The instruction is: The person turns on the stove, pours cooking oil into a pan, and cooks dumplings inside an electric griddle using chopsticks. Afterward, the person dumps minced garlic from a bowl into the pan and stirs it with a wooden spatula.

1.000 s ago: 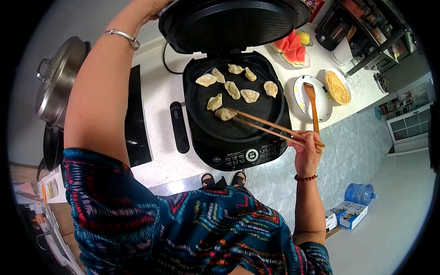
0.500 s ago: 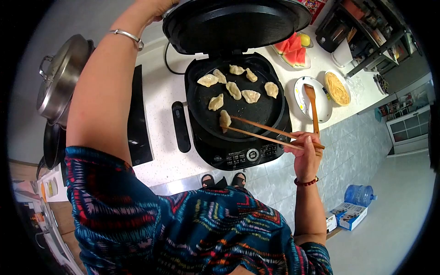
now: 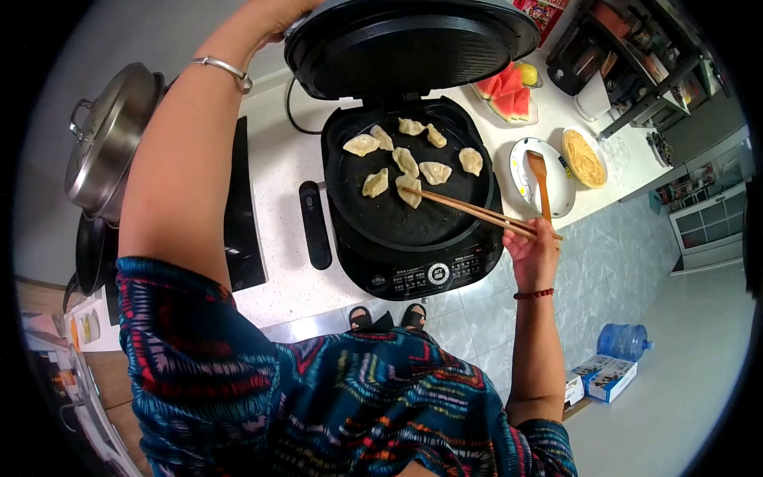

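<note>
My right hand (image 3: pixel 531 253) is closed around a pair of wooden chopsticks (image 3: pixel 477 211), whose tips lie together on a dumpling (image 3: pixel 408 191) near the middle of the electric griddle's black pan (image 3: pixel 429 226). Several other dumplings (image 3: pixel 435 172) lie spread over the back half of the pan. At the top edge of the view, my left hand (image 3: pixel 280 17) grips the left rim of the raised griddle lid (image 3: pixel 405 48); part of its fingers is cut off or hidden.
A white plate (image 3: pixel 520 179) with a wooden spatula (image 3: pixel 539 171) stands right of the griddle, beside a dish of flatbread (image 3: pixel 584 159). Watermelon slices (image 3: pixel 509 95) sit behind. To the left are a black cooktop (image 3: pixel 242 215) and a steel pot (image 3: pixel 111 143).
The dumpling under the chopsticks has moved away from the pan's front edge towards the middle and turned flatter. The chopstick tips have come together. The left hand still holds the lid up.
</note>
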A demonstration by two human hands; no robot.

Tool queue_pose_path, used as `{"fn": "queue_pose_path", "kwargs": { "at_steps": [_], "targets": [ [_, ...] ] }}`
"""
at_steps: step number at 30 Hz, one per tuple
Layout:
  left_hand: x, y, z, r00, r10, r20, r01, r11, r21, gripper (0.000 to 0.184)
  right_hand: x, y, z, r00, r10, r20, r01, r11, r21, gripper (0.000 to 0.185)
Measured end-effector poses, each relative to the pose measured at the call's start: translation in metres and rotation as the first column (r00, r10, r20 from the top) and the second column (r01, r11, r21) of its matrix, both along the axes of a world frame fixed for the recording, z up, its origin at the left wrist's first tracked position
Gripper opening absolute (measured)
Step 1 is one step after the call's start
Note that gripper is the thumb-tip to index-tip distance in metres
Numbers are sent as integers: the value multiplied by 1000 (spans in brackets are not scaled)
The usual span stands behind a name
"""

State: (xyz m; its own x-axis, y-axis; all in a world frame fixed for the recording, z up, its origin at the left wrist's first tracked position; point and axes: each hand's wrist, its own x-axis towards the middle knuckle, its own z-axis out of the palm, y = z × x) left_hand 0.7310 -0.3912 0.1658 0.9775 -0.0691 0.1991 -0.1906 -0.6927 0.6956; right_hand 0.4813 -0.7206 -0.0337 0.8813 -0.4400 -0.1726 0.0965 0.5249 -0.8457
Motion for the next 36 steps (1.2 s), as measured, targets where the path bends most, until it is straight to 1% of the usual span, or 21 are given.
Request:
{"fn": "queue_pose_path", "kwargs": {
  "at_steps": [1, 3, 7, 9, 11, 14, 15, 17, 18, 20, 21, 22, 23, 25, 27, 29, 30, 31, 33, 35, 36],
  "targets": [
    [-1, 0, 0, 1000, 6, -4, -6, 997, -73, 27, 0, -2, 3, 1000, 7, -11, -7, 1000, -13, 17],
    [-5, -2, 3, 1000, 13, -7, -14, 996, -83, 25, -1, -7, 10, 1000, 15, -9, -15, 1000, -27, 17],
    [0, -3, -1, 999, 41, 3, -41, 991, -130, 25, 1, -17, 15, 1000, -27, 7, 28, 993, -118, 19],
    [-1, -3, 1, 999, 42, -4, -42, 993, -107, 25, -3, -15, 24, 996, -94, -8, 90, 975, -205, 20],
    [-1, -3, 1, 999, 44, -12, -45, 996, -82, 25, -7, -16, 29, 994, -112, -2, 109, 967, -231, 20],
    [-1, -4, 2, 999, 36, -6, -36, 997, -64, 25, -12, -18, 33, 992, -59, 111, 82, 974, -214, 21],
    [-2, -6, 4, 999, 54, -9, -54, 998, -43, 25, -13, -16, 33, 992, -60, 113, 83, 973, -213, 21],
    [-1, -6, 5, 997, 71, -10, -71, 997, -21, 24, -12, -10, 33, 998, 27, 59, -8, 956, -294, 22],
    [-1, -4, 4, 999, 41, -14, -42, 998, -40, 24, -10, -8, 31, 995, 44, 94, -13, 950, -311, 22],
    [2, -2, 2, 1000, 13, -17, -14, 998, -57, 24, -6, -1, 30, 996, 30, 86, -3, 954, -299, 22],
    [1, -2, 3, 1000, 8, -16, -9, 1000, -14, 23, -3, 2, 29, 997, 15, 77, 8, 958, -288, 22],
    [0, -3, 3, 1000, 3, -15, -3, 1000, 29, 22, 0, 5, 27, 994, 47, 101, -17, 960, -278, 22],
    [1, -2, 2, 1000, 1, -13, 0, 1000, 30, 22, 3, 10, 27, 994, 44, 103, -13, 961, -277, 22],
    [6, 3, -3, 1000, -3, 14, 1, 992, 122, 22, 8, 16, 26, 990, 57, 129, -24, 968, -248, 22],
    [3, 9, -9, 1000, -18, 20, 15, 992, 128, 24, 6, 14, 30, 988, 65, 136, -30, 969, -246, 22],
    [-14, 8, -12, 999, -31, 25, 28, 991, 132, 26, -3, 3, 40, 994, 19, 104, 7, 969, -247, 21],
    [-26, 3, -13, 992, -75, 103, 55, 982, 182, 28, -7, -7, 37, 992, 0, 129, 29, 974, -225, 21],
    [-38, 0, -15, 976, -124, 177, 81, 969, 232, 31, -13, -18, 37, 992, -34, 124, 64, 968, -244, 21],
    [-60, -5, -29, 988, -78, 132, 57, 986, 155, 31, -27, -37, 38, 987, -83, 141, 112, 969, -218, 20],
    [-87, -10, -49, 970, -84, 227, 47, 985, 164, 31, -41, -53, 37, 974, -154, 164, 187, 960, -210, 19],
    [-103, -11, -57, 966, -88, 241, 29, 970, 240, 29, -47, -64, 33, 969, -162, 184, 200, 956, -215, 18]
  ]
}}
